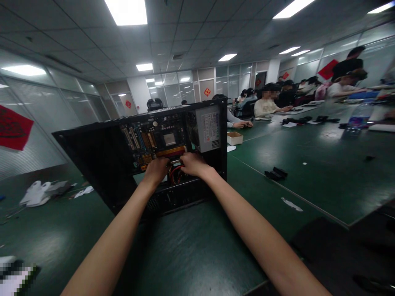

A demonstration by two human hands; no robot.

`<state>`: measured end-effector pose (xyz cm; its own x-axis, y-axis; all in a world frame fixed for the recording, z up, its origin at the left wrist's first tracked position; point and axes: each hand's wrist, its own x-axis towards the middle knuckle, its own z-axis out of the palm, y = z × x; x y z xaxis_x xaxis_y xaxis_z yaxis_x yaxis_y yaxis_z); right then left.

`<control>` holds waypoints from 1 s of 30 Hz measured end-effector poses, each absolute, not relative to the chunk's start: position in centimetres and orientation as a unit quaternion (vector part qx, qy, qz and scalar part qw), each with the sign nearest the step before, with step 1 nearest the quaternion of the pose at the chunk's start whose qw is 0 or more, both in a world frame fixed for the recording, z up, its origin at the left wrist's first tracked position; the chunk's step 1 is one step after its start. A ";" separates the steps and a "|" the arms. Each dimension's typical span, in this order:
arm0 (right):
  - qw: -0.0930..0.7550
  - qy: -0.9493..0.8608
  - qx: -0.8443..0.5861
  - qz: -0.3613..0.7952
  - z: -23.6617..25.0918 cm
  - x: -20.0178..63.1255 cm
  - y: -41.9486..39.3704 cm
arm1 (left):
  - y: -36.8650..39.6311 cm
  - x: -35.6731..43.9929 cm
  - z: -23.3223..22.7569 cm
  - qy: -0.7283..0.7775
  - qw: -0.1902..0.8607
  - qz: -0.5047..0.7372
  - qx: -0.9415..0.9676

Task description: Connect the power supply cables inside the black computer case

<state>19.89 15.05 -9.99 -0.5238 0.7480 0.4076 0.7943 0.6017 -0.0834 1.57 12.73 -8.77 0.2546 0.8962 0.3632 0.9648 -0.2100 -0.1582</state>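
Black and open-sided, the PC case [101, 164] stood on the green table [197, 246], its motherboard [154, 142] facing the camera. Both hands reached inside below the board: the left hand [156, 169] was curled on the red cables [176, 173] at the case's lower edge, the right hand [193, 163] just beside it, fingers bent onto the same bundle. Right of the case lay a small black part [276, 173] and, farther back, a cardboard box [235, 138].
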 end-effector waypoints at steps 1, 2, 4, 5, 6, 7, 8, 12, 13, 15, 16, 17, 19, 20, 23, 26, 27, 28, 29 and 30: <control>0.203 -0.873 -0.441 -0.054 -10.0 19.9 15.1 | 12.8 1.6 -8.7 -0.606 0.174 -0.092 -0.770; 0.201 -0.875 -0.438 -0.052 -10.0 19.9 15.1 | 12.8 1.7 -8.7 -0.608 0.170 -0.087 -0.771; 0.194 -0.880 -0.431 -0.044 -10.0 19.8 15.2 | 13.0 1.7 -8.7 -0.607 0.164 -0.084 -0.773; 0.192 -0.883 -0.426 -0.040 -10.0 19.8 15.3 | 13.1 1.7 -8.7 -0.607 0.164 -0.084 -0.773; 0.191 -0.887 -0.420 -0.037 -10.1 19.8 15.4 | 13.1 1.7 -8.7 -0.609 0.164 -0.085 -0.771; 0.193 -0.890 -0.413 -0.034 -10.2 19.8 15.5 | 13.2 1.8 -8.7 -0.612 0.165 -0.084 -0.769; 0.198 -0.892 -0.405 -0.030 -10.3 19.8 15.6 | 13.3 1.8 -8.7 -0.614 0.166 -0.084 -0.767; 0.222 -0.900 -0.375 -0.013 -10.5 19.9 15.6 | 13.3 1.8 -8.8 -0.620 0.162 -0.084 -0.763; 0.228 -0.900 -0.372 -0.008 -10.5 20.0 15.6 | 13.3 1.7 -8.8 -0.619 0.159 -0.086 -0.764; 0.250 -0.896 -0.367 0.001 -10.4 20.1 15.4 | 13.0 1.5 -8.9 -0.614 0.147 -0.107 -0.768; 0.266 -0.892 -0.365 0.002 -10.3 20.2 15.3 | 12.8 1.3 -9.0 -0.612 0.137 -0.132 -0.768; 0.282 -0.888 -0.363 0.003 -10.2 20.3 15.2 | 12.6 1.1 -9.0 -0.613 0.124 -0.164 -0.763; 0.317 -0.879 -0.356 0.004 -9.9 20.3 15.1 | 12.0 0.7 -9.1 -0.623 0.089 -0.233 -0.741; 0.335 -0.874 -0.351 0.004 -9.8 20.3 15.0 | 11.7 0.6 -9.2 -0.628 0.064 -0.253 -0.733; 0.378 -0.862 -0.338 -0.007 -9.7 20.3 15.1 | 10.8 0.6 -9.3 -0.595 -0.060 -0.214 -0.772; 0.375 -0.857 -0.353 -0.010 -9.8 20.3 15.3 | 10.3 0.9 -9.4 -0.542 -0.156 -0.156 -0.811; 0.357 -0.860 -0.365 0.001 -9.8 20.3 15.4 | 10.3 1.0 -9.4 -0.543 -0.158 -0.150 -0.811; 0.334 -0.864 -0.376 0.016 -9.8 20.3 15.5 | 10.3 1.2 -9.4 -0.551 -0.148 -0.145 -0.808; 0.308 -0.870 -0.385 0.034 -9.8 20.2 15.5 | 10.3 1.3 -9.4 -0.561 -0.133 -0.138 -0.805; 0.281 -0.875 -0.392 0.048 -9.8 20.1 15.6 | 10.4 1.3 -9.3 -0.568 -0.122 -0.128 -0.804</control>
